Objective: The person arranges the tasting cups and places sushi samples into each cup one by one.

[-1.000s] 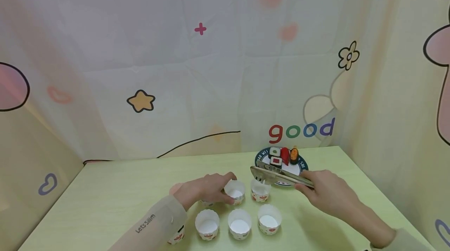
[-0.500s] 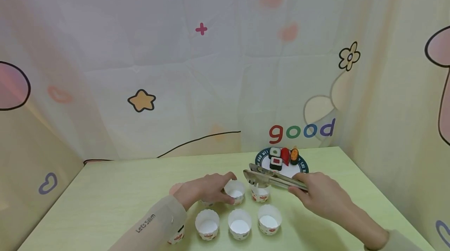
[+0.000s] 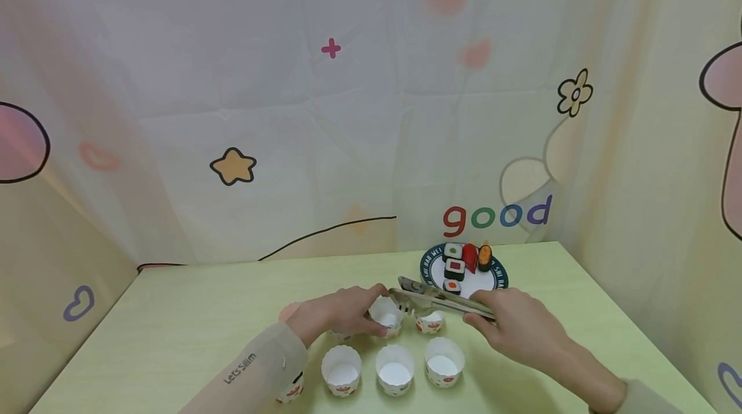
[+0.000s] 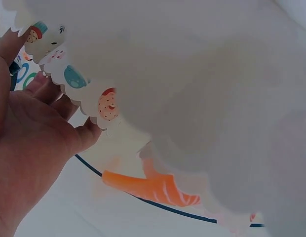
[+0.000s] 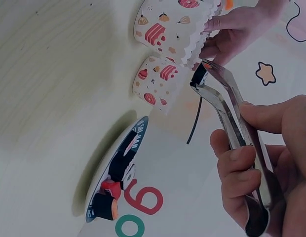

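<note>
Fingers of the right hand (image 3: 524, 324) grip metal tongs (image 5: 230, 83) pinching a dark sushi piece (image 5: 198, 75) near one o'clock of a white paper cup (image 3: 386, 316). The left hand (image 3: 350, 312) holds that cup; in the head view a plate (image 3: 482, 282) lies at its two o'clock.

I see glossy, smooth metal on the tongs (image 5: 250, 134), matt paper cupcake liners (image 3: 395, 372), a faintly wood-grained tabletop (image 5: 54, 98), and a creased cloth backdrop (image 3: 348, 143).
</note>
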A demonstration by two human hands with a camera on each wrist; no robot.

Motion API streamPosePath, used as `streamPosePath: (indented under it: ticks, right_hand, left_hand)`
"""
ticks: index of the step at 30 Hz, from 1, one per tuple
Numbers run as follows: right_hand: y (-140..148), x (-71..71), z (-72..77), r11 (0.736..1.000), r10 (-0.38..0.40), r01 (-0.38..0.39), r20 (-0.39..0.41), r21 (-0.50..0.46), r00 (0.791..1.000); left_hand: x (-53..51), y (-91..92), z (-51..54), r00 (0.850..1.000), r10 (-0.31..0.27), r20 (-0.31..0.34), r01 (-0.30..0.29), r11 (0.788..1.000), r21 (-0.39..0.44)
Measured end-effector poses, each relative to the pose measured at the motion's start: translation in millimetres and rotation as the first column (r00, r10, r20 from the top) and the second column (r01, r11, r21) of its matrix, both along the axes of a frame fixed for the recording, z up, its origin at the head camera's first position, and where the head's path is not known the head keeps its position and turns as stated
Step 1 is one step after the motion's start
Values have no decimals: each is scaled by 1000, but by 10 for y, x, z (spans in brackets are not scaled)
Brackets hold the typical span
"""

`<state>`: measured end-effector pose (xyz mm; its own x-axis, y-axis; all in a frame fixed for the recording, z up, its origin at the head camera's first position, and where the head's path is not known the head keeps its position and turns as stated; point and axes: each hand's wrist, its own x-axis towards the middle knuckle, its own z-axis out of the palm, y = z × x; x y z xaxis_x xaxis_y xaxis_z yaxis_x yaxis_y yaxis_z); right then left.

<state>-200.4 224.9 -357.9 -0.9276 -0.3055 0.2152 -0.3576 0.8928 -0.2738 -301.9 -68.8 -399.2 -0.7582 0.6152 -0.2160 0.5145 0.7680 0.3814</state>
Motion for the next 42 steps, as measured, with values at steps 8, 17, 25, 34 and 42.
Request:
streamPosePath:
  ticks: [8, 17, 25, 34, 42]
  right_hand:
    - [-56, 18, -15, 1000, 13, -13, -24, 7, 1000]
    - [-127, -2, -29, 1000, -3, 3, 3, 13, 1000]
    - [-195, 5, -44, 1000, -25, 24, 33, 14, 999]
    - [-211, -6, -102, 998, -1, 3, -33, 61, 999]
    - [-224, -1, -137, 997, 19, -14, -75, 73, 997]
  left_hand:
    - [-4, 8, -3, 1000, 9, 4, -9, 1000, -8]
    - [-9, 12, 7, 1000, -1, -11, 1, 1000, -15]
    - [-27, 4, -14, 1000, 2, 7, -2, 1000, 0]
    - [-21, -28, -15, 1000, -13, 28, 11, 998, 67]
    - [-42, -26, -38, 999, -7, 32, 5, 998, 70]
